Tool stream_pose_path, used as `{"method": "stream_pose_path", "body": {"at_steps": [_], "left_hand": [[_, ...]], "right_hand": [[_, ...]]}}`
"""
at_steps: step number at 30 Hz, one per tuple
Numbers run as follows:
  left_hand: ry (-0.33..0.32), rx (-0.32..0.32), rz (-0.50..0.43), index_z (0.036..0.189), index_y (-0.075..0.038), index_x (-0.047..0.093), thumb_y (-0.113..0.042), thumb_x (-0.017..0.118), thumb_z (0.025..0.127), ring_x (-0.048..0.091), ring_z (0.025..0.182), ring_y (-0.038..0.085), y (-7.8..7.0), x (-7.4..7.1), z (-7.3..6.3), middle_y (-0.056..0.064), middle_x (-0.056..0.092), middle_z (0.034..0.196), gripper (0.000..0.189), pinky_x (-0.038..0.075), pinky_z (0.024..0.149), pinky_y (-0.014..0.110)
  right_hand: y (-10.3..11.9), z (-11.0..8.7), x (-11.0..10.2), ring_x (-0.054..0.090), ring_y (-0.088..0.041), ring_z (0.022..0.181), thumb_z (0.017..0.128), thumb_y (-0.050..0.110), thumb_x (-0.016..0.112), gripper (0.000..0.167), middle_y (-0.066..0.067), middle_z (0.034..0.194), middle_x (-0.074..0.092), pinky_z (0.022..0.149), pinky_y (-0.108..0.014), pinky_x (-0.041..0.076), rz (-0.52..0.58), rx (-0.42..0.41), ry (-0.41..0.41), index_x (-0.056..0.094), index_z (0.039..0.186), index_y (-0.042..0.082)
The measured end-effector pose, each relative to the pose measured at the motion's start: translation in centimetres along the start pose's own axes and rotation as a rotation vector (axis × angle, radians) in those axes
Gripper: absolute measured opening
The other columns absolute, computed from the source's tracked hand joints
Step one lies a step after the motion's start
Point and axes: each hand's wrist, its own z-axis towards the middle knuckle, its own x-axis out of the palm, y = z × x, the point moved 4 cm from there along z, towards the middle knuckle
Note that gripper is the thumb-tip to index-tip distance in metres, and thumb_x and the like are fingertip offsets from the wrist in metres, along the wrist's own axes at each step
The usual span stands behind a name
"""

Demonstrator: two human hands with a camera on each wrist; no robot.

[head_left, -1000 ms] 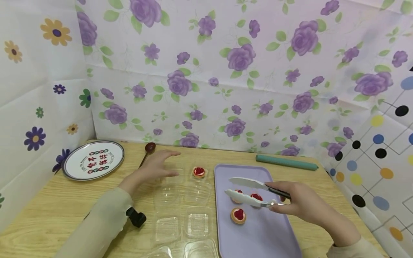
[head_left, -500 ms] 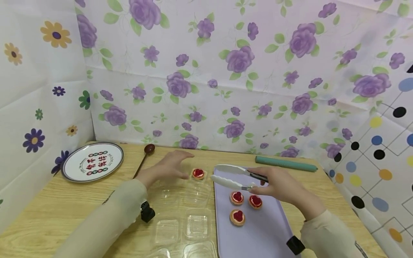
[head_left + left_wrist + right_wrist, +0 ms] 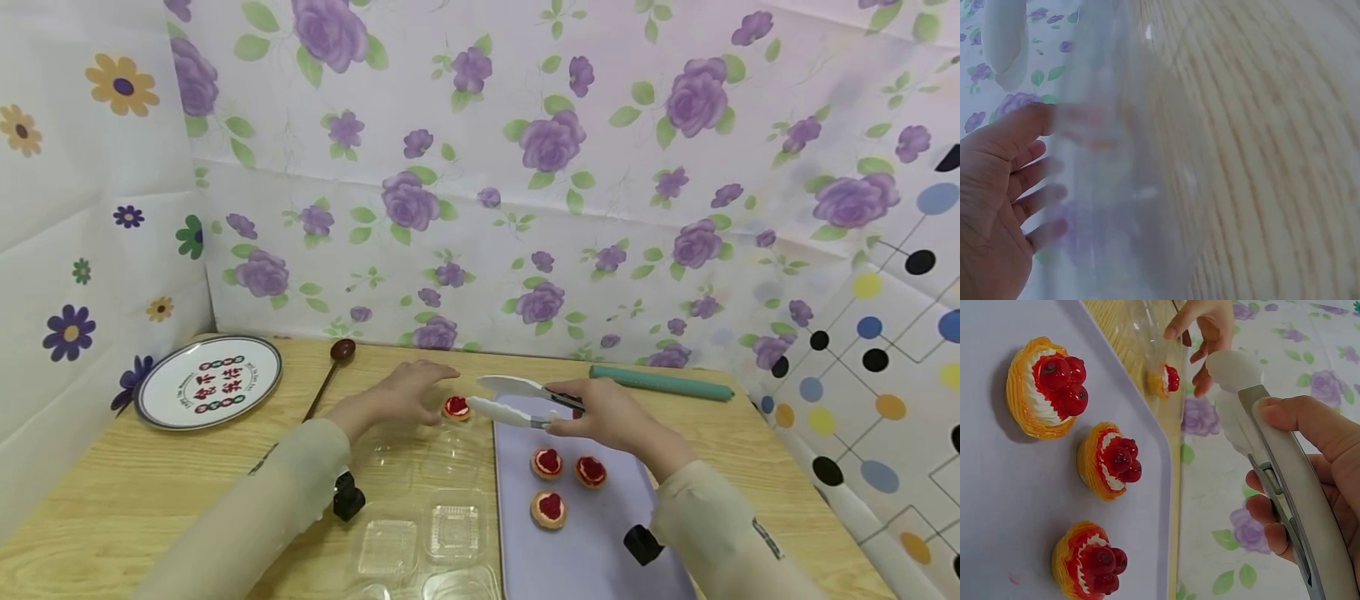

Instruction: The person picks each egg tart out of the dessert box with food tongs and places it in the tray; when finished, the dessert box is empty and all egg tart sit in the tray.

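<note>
My right hand [image 3: 611, 417] grips tongs [image 3: 1300, 487] with white heads, thumb on one arm and fingers round the other. The tong heads [image 3: 504, 386] stand apart over the purple tray's far left corner, nothing between them. My left hand [image 3: 405, 392] is beside a berry tart [image 3: 456, 407] in a clear plastic container at the back. Its thumb and fingers spread apart. A clear plastic sheet, like a container lid [image 3: 1147, 156], stands across the left wrist view with the fingertips right at its edge. Several tarts [image 3: 549, 508] lie on the purple tray [image 3: 585, 558].
More clear plastic containers [image 3: 455, 529] stand in rows left of the tray. A dark spoon [image 3: 322, 387] and a white plate with red lettering [image 3: 172, 385] lie at the back left. A green roll [image 3: 660, 382] lies behind the tray, near the flowered wall covering [image 3: 480, 208].
My left hand has moved right, up to the tart in the container. My right hand has carried the tongs left and away from me, from over the tarts to the tray's far corner.
</note>
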Motion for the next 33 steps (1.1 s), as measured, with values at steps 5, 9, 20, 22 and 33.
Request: {"method": "stream_pose_path", "body": {"at_steps": [5,9,20,22,33], "left_hand": [[0.009,-0.005,-0.035,0.145,-0.011,0.04,-0.025,0.076,0.08,0.034,0.14,0.032,0.2,-0.1,-0.2,0.008,0.044,0.149,0.076,0.02,0.117,0.057],[0.017,-0.016,-0.038,0.146,-0.012,0.04,-0.026,0.076,0.08,0.036,0.139,0.033,0.4,0.1,-0.1,0.01,0.045,0.148,0.076,0.019,0.117,0.058],[-0.004,-0.016,-0.021,0.141,-0.008,0.046,-0.029,0.077,0.08,0.04,0.136,0.033,0.2,-0.1,-0.2,0.011,0.051,0.143,0.071,0.024,0.115,0.056],[-0.008,-0.013,-0.009,0.139,-0.007,0.049,-0.029,0.077,0.08,0.04,0.136,0.034,0.2,-0.1,-0.3,0.012,0.051,0.142,0.069,0.025,0.115,0.057],[-0.001,-0.011,0.023,0.135,-0.007,0.053,-0.035,0.077,0.079,0.039,0.136,0.035,0.4,-0.1,0.1,0.014,0.051,0.141,0.068,0.027,0.113,0.057]], "right_hand": [[-0.3,1.0,0.8,0.04,-0.009,0.053,0.081,0.036,0.076,0.06,0.001,0.083,0.067,0.05,-0.023,0.035,0.017,0.026,0.012,0.058,0.134,0.015],[-0.4,1.7,1.4,0.046,-0.01,0.059,0.08,0.037,0.076,0.061,-0.006,0.103,0.071,0.056,-0.025,0.039,0.016,0.026,0.023,0.058,0.133,0.014],[0.3,3.1,2.0,0.054,-0.01,0.074,0.079,0.038,0.076,0.059,-0.007,0.111,0.071,0.067,-0.029,0.046,-0.051,0.002,0.03,0.06,0.131,0.013],[0.5,3.4,2.2,0.057,-0.011,0.078,0.079,0.039,0.076,0.059,-0.006,0.112,0.071,0.071,-0.031,0.048,-0.064,0.006,0.044,0.061,0.131,0.014],[1.7,4.5,2.0,0.067,-0.019,0.094,0.08,0.033,0.076,0.048,-0.006,0.109,0.073,0.084,-0.038,0.054,-0.114,-0.077,0.058,0.067,0.122,0.011]]}}
